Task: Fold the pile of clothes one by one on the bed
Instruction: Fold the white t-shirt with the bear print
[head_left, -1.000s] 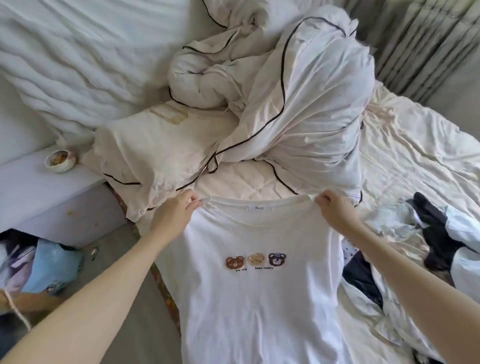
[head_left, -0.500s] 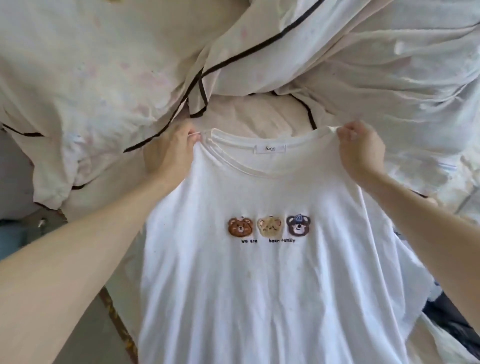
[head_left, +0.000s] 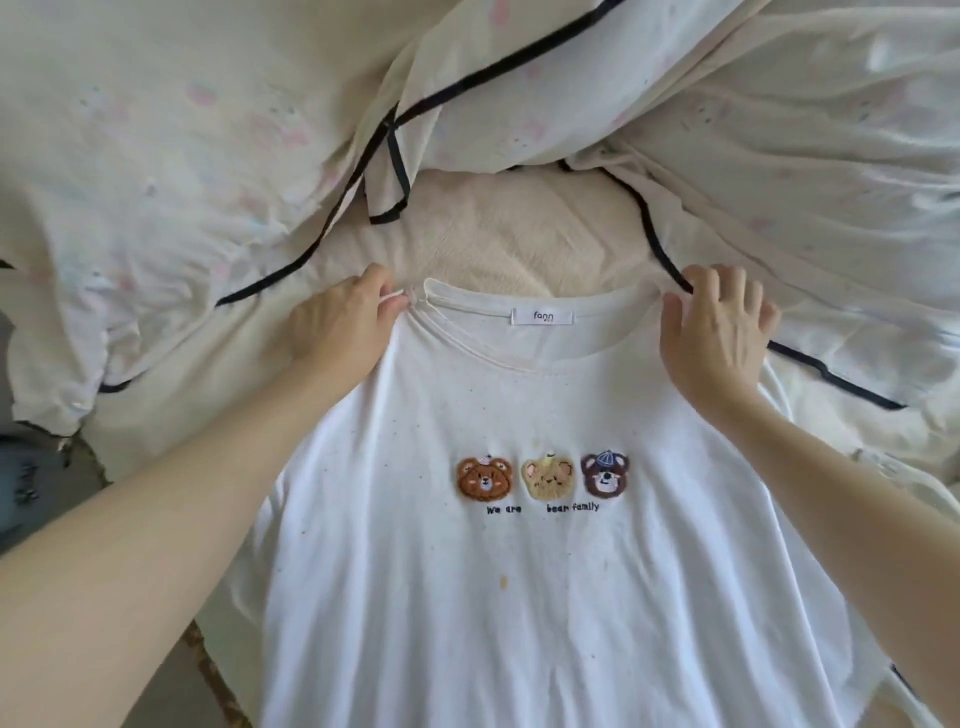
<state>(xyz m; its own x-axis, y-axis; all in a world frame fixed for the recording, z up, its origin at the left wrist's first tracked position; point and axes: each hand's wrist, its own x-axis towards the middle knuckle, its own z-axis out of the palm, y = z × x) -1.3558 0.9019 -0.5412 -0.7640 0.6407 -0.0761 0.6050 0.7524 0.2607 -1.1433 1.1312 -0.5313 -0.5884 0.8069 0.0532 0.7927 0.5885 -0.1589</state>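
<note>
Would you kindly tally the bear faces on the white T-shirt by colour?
Reddish-brown bear: 1
Tan bear: 1
Dark brown bear with a blue cap: 1
Total: 3 bears, in a row on the white T-shirt.

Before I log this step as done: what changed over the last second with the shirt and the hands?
The white T-shirt went from held up by its shoulders to laid front-up on the bed. The right hand loosened its pinch and now rests on the shoulder, fingers spread. The left hand still pinches the other shoulder. The black-piped duvet stayed put.
</note>
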